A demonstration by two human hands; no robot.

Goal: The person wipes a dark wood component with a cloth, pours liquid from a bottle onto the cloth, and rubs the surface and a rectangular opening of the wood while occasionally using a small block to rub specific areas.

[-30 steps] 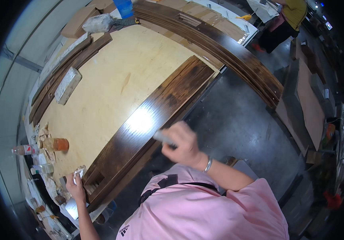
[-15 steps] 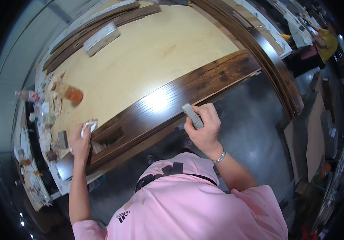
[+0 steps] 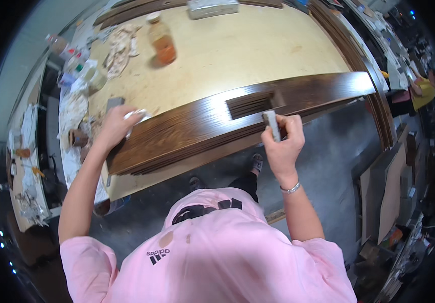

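Right hand [image 3: 284, 144] grips a grey block [image 3: 272, 124] at the dark panel [image 3: 197, 126]; left hand [image 3: 115, 126] clutches a rag [image 3: 135, 116].

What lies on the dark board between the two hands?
In the head view, only the dark board with its rectangular recess lies between left hand and right hand.

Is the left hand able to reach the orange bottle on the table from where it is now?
Probably yes. The left hand rests on the dark wood panel, and only bare tabletop lies between it and the orange bottle.
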